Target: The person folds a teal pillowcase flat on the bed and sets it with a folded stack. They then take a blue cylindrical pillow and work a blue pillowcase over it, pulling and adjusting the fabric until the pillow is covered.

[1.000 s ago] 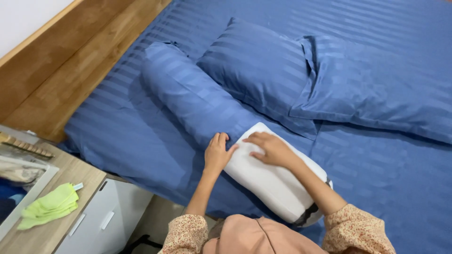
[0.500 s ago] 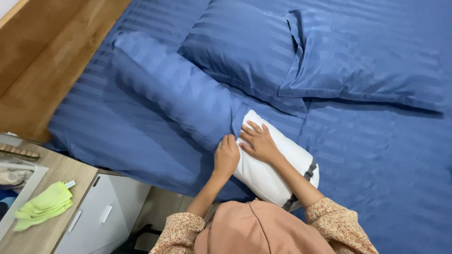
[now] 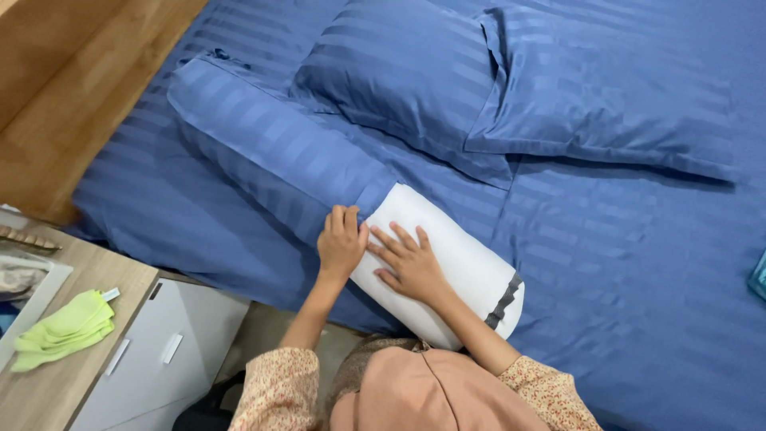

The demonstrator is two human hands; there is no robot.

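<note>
A long white bolster (image 3: 455, 263) lies across the blue striped bed sheet (image 3: 622, 263), half inside a blue striped cover (image 3: 271, 144). My left hand (image 3: 341, 242) curls over the cover's open edge where it meets the white bolster. Flat on the bare white part rests my right hand (image 3: 409, 261), fingers spread, just beside the left. The bolster's near end has a grey band (image 3: 503, 302).
Two blue striped pillows (image 3: 399, 72) (image 3: 606, 88) lie at the bed's head. A wooden headboard (image 3: 72, 96) runs along the left. A bedside cabinet (image 3: 96, 351) at lower left carries a folded green cloth (image 3: 64, 327). A teal item (image 3: 758, 275) peeks in at the right edge.
The view has shifted slightly. My hands have stayed at the cover's edge, and the left hand's fingers now curl more tightly over that edge.
</note>
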